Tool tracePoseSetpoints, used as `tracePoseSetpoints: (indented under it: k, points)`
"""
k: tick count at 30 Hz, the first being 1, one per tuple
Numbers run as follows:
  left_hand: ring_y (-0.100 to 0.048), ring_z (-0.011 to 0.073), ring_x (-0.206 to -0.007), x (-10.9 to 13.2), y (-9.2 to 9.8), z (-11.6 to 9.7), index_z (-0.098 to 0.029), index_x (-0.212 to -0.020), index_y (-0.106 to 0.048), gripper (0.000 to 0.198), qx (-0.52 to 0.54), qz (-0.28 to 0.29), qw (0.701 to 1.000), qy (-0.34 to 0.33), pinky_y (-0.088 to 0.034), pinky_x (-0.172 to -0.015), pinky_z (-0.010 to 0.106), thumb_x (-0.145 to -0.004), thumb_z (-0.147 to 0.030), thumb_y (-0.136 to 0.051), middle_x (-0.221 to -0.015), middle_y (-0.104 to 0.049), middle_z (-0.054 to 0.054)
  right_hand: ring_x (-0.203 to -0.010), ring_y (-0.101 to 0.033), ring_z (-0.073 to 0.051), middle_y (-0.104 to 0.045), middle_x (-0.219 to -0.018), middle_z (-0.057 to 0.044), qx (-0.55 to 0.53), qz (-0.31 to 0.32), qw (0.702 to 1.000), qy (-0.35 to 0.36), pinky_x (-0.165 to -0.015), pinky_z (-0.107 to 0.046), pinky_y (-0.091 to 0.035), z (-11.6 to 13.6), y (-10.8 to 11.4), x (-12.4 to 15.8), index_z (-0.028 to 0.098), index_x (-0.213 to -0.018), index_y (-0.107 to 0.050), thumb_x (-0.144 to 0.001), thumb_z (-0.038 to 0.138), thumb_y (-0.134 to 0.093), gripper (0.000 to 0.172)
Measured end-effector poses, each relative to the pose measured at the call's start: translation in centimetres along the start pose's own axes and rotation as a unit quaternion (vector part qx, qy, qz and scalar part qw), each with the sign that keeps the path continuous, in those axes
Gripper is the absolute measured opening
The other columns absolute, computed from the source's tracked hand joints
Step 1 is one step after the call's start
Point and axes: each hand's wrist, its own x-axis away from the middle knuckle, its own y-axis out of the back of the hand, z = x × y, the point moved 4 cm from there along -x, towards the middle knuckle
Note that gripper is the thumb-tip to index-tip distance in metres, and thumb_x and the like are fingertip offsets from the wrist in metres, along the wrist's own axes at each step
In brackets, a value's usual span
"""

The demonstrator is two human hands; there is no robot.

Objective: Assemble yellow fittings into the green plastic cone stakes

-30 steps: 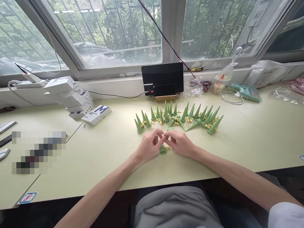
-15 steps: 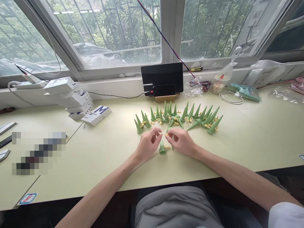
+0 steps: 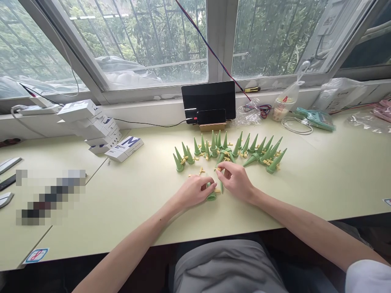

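My left hand (image 3: 197,190) is closed over a hollow green plastic cone (image 3: 211,197) that lies with its round open end toward me; the fingers hide most of its body. Between the thumb and fingertips of my right hand (image 3: 234,179) is a small yellow plastic valve (image 3: 216,169), raised just above the table. A loose yellow valve piece (image 3: 202,171) lies on the table beyond my left hand. Behind both hands, several green cones (image 3: 213,142) stand or lie in a loose row, with yellow valves at their bases.
The pale table (image 3: 137,211) runs along a window. A tablet (image 3: 208,97) and a phone (image 3: 211,116) stand at the back. White boxes (image 3: 88,124) are stacked at left. A bagged cup (image 3: 284,103) and a teal object (image 3: 317,119) lie back right.
My left hand has left the yellow valve and come down onto the nearest green cone. My right hand keeps the valve, slightly farther right. The loose valve piece beyond my left hand is now visible.
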Motion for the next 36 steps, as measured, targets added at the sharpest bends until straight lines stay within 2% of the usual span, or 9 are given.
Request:
tracePoseSetpoints:
  k: [5,8,13,19,36]
  points:
    - [-0.032,0.01,-0.046,0.01,0.03,0.03,-0.019,-0.069,-0.058,0.033,0.01,-0.002,1.0,0.008,-0.027,-0.052,0.025,-0.097,-0.035,-0.049,-0.049,-0.04,-0.006,-0.055,-0.055,-0.013,-0.067,-0.079,-0.003,-0.006,0.005,1.0,0.004,-0.058,-0.028,-0.047,-0.46,-0.32,0.12,0.018,-0.095,-0.063,-0.093,0.022,-0.057,0.008]
    - [-0.036,0.0099,-0.047,0.03,-0.04,0.03,-0.019,-0.074,-0.061,0.029,0.021,-0.015,1.0,0.008,-0.029,-0.052,0.024,-0.096,-0.034,-0.05,-0.051,-0.043,-0.006,-0.055,-0.055,-0.013,-0.068,-0.082,-0.004,-0.011,0.008,1.0,0.005,-0.058,-0.029,-0.048,-0.47,-0.38,0.14,0.018,-0.096,-0.064,-0.094,0.022,-0.056,0.009]
    - [-0.045,0.0104,-0.053,0.06,0.07,0.01,-0.019,-0.083,-0.065,0.02,0.025,-0.057,0.998,-0.006,-0.032,-0.055,0.024,-0.095,-0.03,-0.053,-0.059,-0.053,-0.003,-0.055,-0.055,-0.013,-0.069,-0.082,-0.004,-0.013,0.018,1.0,0.002,-0.058,-0.028,-0.048,-0.23,-0.38,0.03,0.018,-0.095,-0.065,-0.094,0.022,-0.057,0.01]
    - [-0.049,0.0108,-0.055,0.07,0.26,0.43,-0.019,-0.097,-0.068,0.02,0.043,-0.107,0.993,-0.011,-0.037,-0.057,0.024,-0.096,-0.028,-0.051,-0.067,-0.06,-0.001,-0.058,-0.057,-0.013,-0.069,-0.079,-0.003,-0.038,0.063,0.997,0.016,-0.057,-0.027,-0.047,0.2,-0.74,-0.04,0.018,-0.093,-0.066,-0.094,0.022,-0.056,0.011]
    - [-0.048,0.0105,-0.054,0.07,0.43,0.67,-0.019,-0.096,-0.066,0.016,0.009,-0.141,0.99,0.002,-0.037,-0.056,0.025,-0.096,-0.027,-0.052,-0.069,-0.06,-0.002,-0.058,-0.055,-0.013,-0.068,-0.077,-0.003,-0.039,0.079,0.996,0.011,-0.055,-0.026,-0.045,0.02,-0.84,0.0,0.018,-0.093,-0.067,-0.094,0.02,-0.056,0.011]
